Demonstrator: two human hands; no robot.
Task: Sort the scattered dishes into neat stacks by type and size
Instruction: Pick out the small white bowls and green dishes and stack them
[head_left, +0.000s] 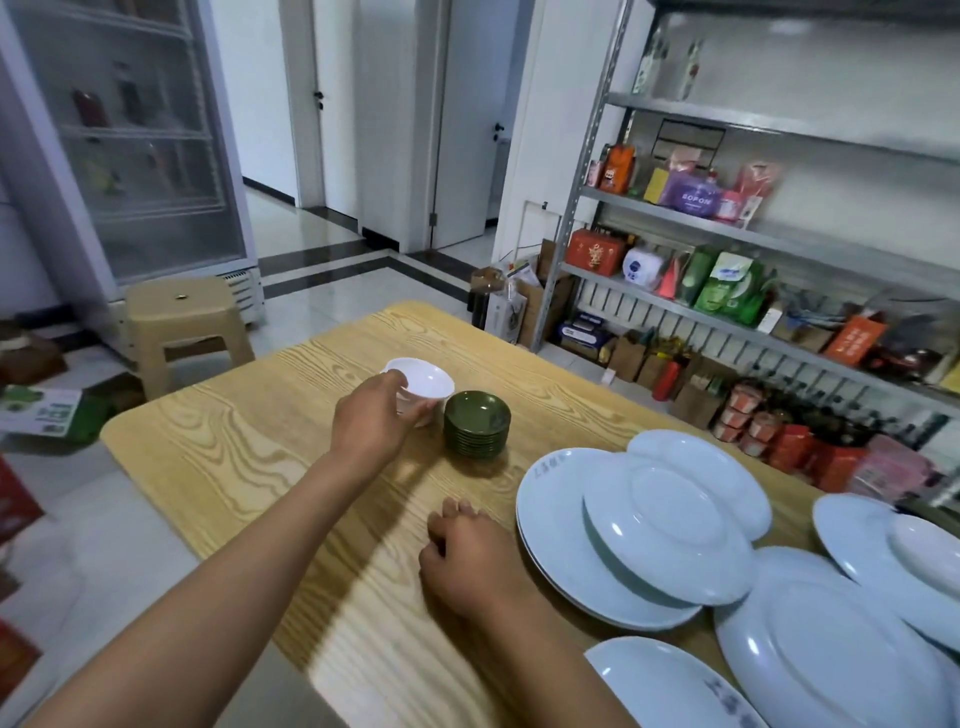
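Left hand (371, 421) extended to the far side of the wooden bench (249, 431), its fingers (415, 413) curled round the near wall of a white bowl (423, 387) — the bowl appears to sit on others of its kind, though the hand hides how many. Just right of it, nearly touching, stands a neat stack of small dark green dishes (477, 423).

Right hand (467, 553) rests on the bench near the person, fingers curled under, holding nothing.

White plates occupy the right of the bench, unsorted. A large plate (550, 540) carries an oval plate (670, 530) upside down on top of it; a further oval plate (727, 467) shows behind, partly covered. More white plates (831, 649) overlap one another toward the right edge and the near corner — their count cannot be told.

Beyond the bench: a tan plastic stool (182, 322) on the floor, and a metal shelf rack (753, 234) loaded with packaged goods.
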